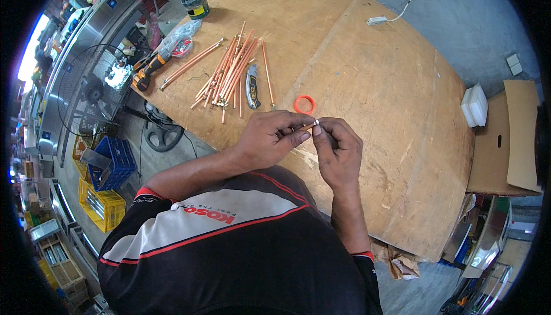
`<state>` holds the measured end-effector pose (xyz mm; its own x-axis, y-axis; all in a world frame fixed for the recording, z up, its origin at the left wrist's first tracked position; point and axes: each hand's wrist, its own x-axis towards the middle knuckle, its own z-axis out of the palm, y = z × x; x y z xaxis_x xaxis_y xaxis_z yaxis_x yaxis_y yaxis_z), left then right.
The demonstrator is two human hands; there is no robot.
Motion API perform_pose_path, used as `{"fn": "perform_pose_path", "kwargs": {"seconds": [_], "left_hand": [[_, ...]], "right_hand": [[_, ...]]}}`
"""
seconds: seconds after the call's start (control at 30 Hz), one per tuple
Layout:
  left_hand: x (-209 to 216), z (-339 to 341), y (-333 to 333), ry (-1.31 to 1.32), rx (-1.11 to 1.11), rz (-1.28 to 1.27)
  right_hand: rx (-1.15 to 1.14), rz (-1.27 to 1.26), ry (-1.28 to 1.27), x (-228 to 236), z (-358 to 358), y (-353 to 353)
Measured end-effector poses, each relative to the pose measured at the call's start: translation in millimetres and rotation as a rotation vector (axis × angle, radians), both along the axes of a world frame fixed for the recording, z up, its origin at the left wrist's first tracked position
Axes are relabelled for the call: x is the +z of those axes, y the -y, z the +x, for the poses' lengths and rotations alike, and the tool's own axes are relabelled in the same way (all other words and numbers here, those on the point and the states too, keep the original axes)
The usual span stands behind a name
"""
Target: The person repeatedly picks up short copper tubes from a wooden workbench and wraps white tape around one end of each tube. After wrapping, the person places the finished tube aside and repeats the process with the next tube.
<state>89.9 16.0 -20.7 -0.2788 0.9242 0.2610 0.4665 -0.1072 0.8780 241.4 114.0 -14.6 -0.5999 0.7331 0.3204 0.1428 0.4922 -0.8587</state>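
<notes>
Near the table's front edge my two hands meet over a short visible length of copper tube [307,127]. My left hand [271,136] pinches the tube between thumb and fingers; most of it is hidden in that hand. The thumb and fingertips of my right hand [340,148] close on its end, where a small whitish bit shows, too small to make out. Just beyond my fingertips lies an orange ring [305,105], like a tape spool. To the left lie a loose pile of copper tubes [234,69], a single copper tube [267,74] and a utility knife [252,87].
A yellow-black power tool [150,73] and a dark tub [195,5] sit along the wooden table's [379,74] left side. White blocks [474,105] and a cardboard box [499,143] stand at the right. Crates [109,163] and a fan [94,88] stand left of the table.
</notes>
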Motion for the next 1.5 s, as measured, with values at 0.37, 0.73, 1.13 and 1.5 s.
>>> {"fn": "perform_pose_path", "kwargs": {"seconds": [0.37, 0.73, 1.13, 1.5], "left_hand": [[-1.3, -5.4, -5.0, 0.44, -0.119, -0.127], [-3.0, -20.7, -7.3, 0.937, -0.364, -0.229], [3.0, -16.4, -5.7, 0.779, -0.357, -0.263], [6.8, -9.4, -7.6, 0.655, -0.325, -0.327]], "right_hand": [[0.076, -0.156, -0.081, -20.5, -0.5, -3.7], [0.084, -0.222, -0.138, -17.4, -5.1, 3.1], [0.112, -0.365, -0.297, -34.5, -3.0, 1.5], [0.051, -0.141, -0.243, -28.9, 0.0, 0.8]]}}
